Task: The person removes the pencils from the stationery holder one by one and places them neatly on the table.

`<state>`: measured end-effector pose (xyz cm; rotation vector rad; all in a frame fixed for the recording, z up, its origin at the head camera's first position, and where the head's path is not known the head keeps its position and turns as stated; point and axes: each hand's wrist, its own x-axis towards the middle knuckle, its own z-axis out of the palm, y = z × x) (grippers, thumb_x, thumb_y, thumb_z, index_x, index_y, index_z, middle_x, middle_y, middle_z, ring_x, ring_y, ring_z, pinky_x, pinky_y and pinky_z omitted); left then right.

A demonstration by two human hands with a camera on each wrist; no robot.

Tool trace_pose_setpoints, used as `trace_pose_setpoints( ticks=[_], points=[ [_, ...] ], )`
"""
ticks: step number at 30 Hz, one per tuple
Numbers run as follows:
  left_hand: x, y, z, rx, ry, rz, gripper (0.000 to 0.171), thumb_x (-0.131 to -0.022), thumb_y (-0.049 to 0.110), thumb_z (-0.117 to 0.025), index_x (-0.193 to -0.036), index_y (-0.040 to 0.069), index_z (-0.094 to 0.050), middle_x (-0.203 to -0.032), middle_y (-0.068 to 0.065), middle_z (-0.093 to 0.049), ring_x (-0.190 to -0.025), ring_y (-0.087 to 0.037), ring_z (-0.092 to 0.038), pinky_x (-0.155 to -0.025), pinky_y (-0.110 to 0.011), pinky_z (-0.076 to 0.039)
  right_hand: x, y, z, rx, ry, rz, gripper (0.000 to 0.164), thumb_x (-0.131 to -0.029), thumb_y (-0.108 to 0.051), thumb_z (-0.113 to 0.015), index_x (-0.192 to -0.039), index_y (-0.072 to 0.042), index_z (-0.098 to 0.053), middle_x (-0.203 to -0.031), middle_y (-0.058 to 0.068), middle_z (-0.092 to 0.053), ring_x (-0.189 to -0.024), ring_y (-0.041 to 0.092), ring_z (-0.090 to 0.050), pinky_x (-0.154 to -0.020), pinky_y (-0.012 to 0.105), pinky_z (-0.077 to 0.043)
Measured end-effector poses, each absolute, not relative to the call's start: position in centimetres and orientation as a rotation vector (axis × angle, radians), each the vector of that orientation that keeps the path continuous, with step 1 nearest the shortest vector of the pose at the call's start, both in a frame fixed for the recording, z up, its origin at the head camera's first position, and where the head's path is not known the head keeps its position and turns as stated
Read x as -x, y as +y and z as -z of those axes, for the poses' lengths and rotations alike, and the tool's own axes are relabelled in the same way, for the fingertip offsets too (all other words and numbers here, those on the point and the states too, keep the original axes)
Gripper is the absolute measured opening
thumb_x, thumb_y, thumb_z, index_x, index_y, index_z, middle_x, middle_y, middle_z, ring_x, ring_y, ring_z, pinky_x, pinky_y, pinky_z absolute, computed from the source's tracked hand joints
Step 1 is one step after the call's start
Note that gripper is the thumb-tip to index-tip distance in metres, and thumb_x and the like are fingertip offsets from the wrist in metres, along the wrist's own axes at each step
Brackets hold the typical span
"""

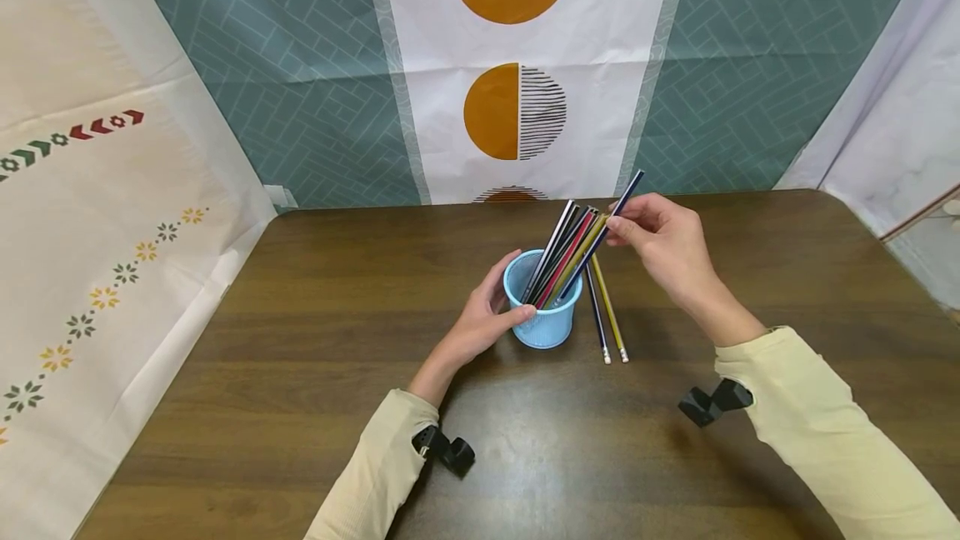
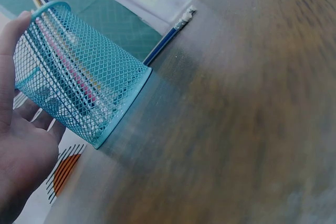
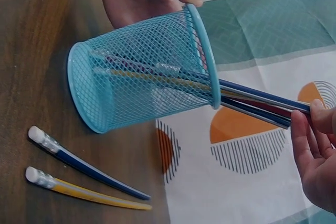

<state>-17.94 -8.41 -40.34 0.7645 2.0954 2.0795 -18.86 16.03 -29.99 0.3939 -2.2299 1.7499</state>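
Observation:
A light blue mesh pencil cup [image 1: 543, 328] stands upright on the table, several pencils [image 1: 561, 261] leaning to the right inside it. Curled around the cup's left side, my left hand [image 1: 482, 317] holds it with the thumb at the rim. My right hand [image 1: 667, 238] pinches a dark blue pencil [image 1: 592, 248] near its upper end. The pencil's eraser end is still within the cup, seen through the mesh in the right wrist view. Beside the cup lie a blue pencil [image 3: 94, 168] and a yellow pencil [image 3: 89, 194], erasers toward me.
The brown wooden table [image 1: 300, 340] reaches back to a hanging patterned cloth [image 1: 525, 40]. A white cloth with printed flowers [image 1: 112, 273] hangs along the left side. Black wrist mounts [image 1: 444, 448] sit on both sleeves.

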Motion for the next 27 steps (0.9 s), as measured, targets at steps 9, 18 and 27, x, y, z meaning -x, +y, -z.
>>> trace_pose_setpoints(
  ticks=[9,18,27],
  points=[
    [17.9,-8.4,40.3,-0.764,2.090,-2.078,0.077,-0.088,0.001,-0.067,-0.151,0.002,-0.024,-0.146,-0.020,-0.038,-0.135,-0.029,-0.036,-0.111,-0.040,-0.026,18.8,16.5,29.2,-0.364,-2.280,-1.628,0.012,-0.089,-0.001,-0.068,-0.093,0.009,-0.062,-0.079,-0.012,-0.066,-0.065,0.004,-0.063,-0.067,0.018,-0.051],
    [17.8,-8.3,40.2,-0.757,2.098,-2.075,0.077,-0.088,0.003,-0.068,-0.151,0.002,-0.024,-0.145,-0.019,-0.039,-0.135,-0.027,-0.037,-0.110,-0.038,-0.027,18.9,16.6,28.7,-0.400,-2.298,-1.561,0.017,-0.091,-0.005,-0.067,-0.101,0.009,-0.064,-0.084,-0.004,-0.068,-0.069,0.004,-0.064,-0.070,0.019,-0.051],
    [17.8,-8.3,40.1,-0.758,2.099,-2.068,0.077,-0.088,-0.001,-0.066,-0.151,0.001,-0.022,-0.146,-0.019,-0.038,-0.136,-0.028,-0.035,-0.111,-0.040,-0.026,18.7,16.4,27.8,-0.502,-2.209,-1.556,0.016,-0.091,0.000,-0.064,-0.104,0.011,-0.063,-0.095,0.004,-0.066,-0.075,0.011,-0.066,-0.073,0.020,-0.052]
  ],
)
